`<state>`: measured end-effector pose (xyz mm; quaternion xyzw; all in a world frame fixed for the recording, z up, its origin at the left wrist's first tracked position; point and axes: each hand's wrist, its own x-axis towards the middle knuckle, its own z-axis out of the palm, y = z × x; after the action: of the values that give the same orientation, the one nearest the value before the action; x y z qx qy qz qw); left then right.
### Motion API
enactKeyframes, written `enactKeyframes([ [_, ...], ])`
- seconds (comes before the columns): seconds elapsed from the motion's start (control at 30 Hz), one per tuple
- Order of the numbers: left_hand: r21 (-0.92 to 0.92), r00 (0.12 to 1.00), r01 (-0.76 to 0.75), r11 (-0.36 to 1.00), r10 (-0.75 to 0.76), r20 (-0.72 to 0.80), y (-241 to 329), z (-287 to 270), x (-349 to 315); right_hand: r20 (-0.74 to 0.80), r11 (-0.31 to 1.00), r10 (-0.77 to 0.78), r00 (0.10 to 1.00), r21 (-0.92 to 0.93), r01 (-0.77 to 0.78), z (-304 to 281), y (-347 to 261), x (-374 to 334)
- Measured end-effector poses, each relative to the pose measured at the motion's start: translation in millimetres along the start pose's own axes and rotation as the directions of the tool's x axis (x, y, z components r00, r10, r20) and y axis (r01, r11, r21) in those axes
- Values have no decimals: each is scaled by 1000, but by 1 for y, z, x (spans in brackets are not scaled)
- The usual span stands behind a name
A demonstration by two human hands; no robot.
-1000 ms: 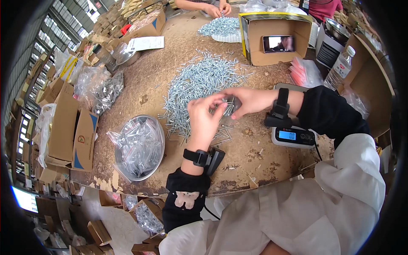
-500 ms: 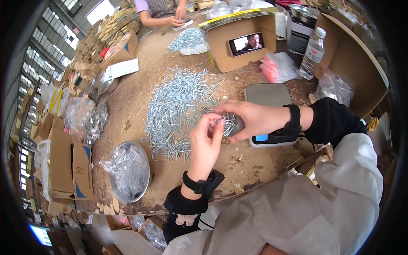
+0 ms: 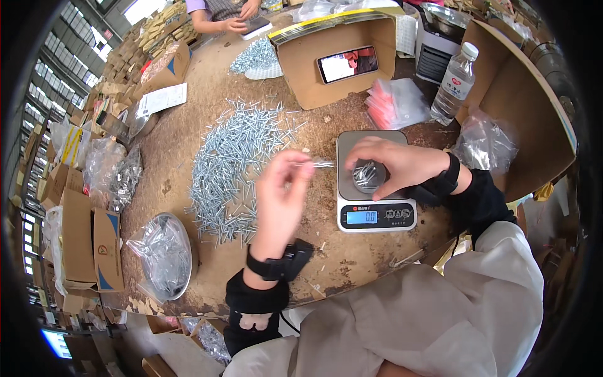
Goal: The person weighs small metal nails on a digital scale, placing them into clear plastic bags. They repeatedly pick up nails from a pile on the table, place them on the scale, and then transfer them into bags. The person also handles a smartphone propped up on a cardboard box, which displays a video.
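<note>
My right hand (image 3: pixel 411 164) is closed around a small round cup (image 3: pixel 369 186) with several screws inside. The cup is over the plate of a digital kitchen scale (image 3: pixel 347 164); whether it rests there I cannot tell. Just left of the scale, my left hand (image 3: pixel 281 198) pinches a few screws (image 3: pixel 323 164), their shanks pointing toward the cup. This hand is slightly blurred. A wide heap of silvery screws (image 3: pixel 229 166) lies on the wooden table (image 3: pixel 179 141) to its left.
A steel bowl (image 3: pixel 190 267) of plastic bags stands near left. Behind are a phone (image 3: pixel 347 65) in a cardboard box (image 3: pixel 292 53), pink-and-clear bags (image 3: pixel 399 103) and a water bottle (image 3: pixel 453 88). A co-worker's hands (image 3: pixel 242 20) are at the far side.
My right hand has brought the cup over the scale plate, uncovering the display. My left hand has drawn apart from the cup, holding a few screws. The view has shifted slightly.
</note>
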<state>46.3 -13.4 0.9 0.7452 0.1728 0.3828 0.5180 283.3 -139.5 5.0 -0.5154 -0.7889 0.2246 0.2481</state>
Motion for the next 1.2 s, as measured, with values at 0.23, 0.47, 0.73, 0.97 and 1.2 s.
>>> enactKeyframes([
  [0.23, 128, 951, 118, 985, -76, -299, -40, -82, 0, -255, 986, 137, 957, 130, -107, -37, 18, -38],
  [0.47, 428, 948, 171, 887, -30, -318, -47, -94, 4, -569, 784, 293, 768, -316, -533, -25, 88, -59],
  [0.73, 683, 965, 242, 689, -98, -244, -47, -101, -2, -432, 736, 398, 809, -376, -563, -23, 111, -60],
  [0.97, 747, 988, 125, 653, -15, -153, -19, -59, -3, -553, 723, 355, 754, -349, -596, -26, 97, -59],
  [1.2, 604, 997, -39, 796, 72, -32, 0, -24, -12, -734, 798, 121, 668, -328, -506, -33, 62, -52],
])
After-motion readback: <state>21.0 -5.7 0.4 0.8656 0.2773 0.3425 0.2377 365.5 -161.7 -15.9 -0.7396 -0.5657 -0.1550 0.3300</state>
